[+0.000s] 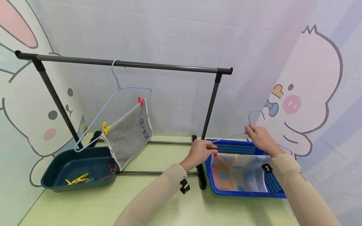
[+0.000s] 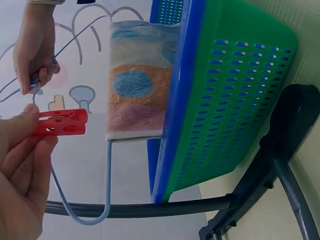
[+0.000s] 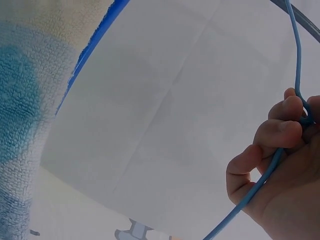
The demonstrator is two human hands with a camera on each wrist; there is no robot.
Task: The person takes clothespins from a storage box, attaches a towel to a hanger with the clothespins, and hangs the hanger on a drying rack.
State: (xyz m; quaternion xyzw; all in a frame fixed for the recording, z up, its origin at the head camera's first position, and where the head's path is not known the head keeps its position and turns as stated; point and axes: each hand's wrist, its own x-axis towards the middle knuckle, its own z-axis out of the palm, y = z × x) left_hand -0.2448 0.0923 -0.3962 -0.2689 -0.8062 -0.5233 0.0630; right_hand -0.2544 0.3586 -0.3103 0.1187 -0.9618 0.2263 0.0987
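My right hand grips a light blue wire hanger at its neck, just under the hook, and the hook points up. A small towel with blue spots on orange, pink and cream hangs folded over the hanger's lower bar. My left hand pinches a red clothespin between thumb and fingers beside the hanger's left end. In the left wrist view the pin's tips point toward the towel, with a gap between them. The towel overlaps a blue basket in the head view.
A dark clothes rack stands left of the basket. On it hangs another blue hanger with a grey cloth held by a yellow clothespin and a red one. A dark teal tub with several clothespins sits at the left. A green basket is under the blue one.
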